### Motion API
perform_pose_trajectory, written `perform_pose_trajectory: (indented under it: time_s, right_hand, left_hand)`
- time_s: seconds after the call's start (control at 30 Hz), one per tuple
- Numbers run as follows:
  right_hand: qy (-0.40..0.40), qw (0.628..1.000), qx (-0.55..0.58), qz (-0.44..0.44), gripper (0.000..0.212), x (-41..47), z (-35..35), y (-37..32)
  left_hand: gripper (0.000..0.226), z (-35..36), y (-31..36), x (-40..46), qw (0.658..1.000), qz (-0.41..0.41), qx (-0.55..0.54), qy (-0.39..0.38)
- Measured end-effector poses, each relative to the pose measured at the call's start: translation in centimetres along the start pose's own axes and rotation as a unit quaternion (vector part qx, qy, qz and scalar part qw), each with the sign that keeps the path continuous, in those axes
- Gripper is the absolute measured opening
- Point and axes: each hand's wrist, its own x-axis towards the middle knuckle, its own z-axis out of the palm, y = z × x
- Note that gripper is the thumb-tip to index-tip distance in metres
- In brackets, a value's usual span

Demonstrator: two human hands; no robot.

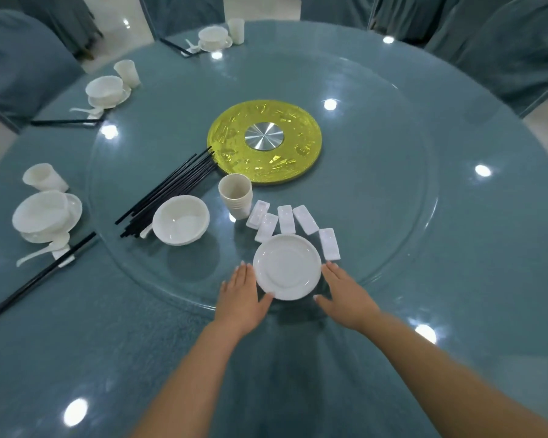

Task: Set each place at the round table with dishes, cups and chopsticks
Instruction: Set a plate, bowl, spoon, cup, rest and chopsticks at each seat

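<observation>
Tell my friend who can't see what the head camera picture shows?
Two hands, left hand and right hand, rest beside a white plate on a round blue table. Three places on the left are set.

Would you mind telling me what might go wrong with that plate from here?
Both hands, left and right, flank the plate with straight fingers, so it may slip on the glass. The rests lie close behind; pushing forward could knock them.
</observation>
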Motion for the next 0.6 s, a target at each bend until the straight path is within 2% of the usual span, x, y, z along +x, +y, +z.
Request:
perform_pose_trajectory:
  time_s: [0.33, 0.5, 0.6]
  right_hand:
    - [0.007, 0.999, 0.038, -0.015, 0.077, 0.2, 0.3, 1.1]
    - [0.012, 0.993, 0.115, -0.008, 0.076, 0.0, -0.3, 1.2]
    - [0.024, 0.985, 0.172, -0.005, 0.067, -0.4, -1.2, 1.2]
  left_hand:
    - [0.078, 1.1, 0.6, -0.1, 1.000, -0.018, -0.013, 0.001]
    - [0.075, 1.5, 1.2, -0.3, 0.999, -0.020, -0.039, 0.015]
    - [0.071, 2.2, 2.0, -0.5, 0.992, -0.032, -0.104, 0.057]
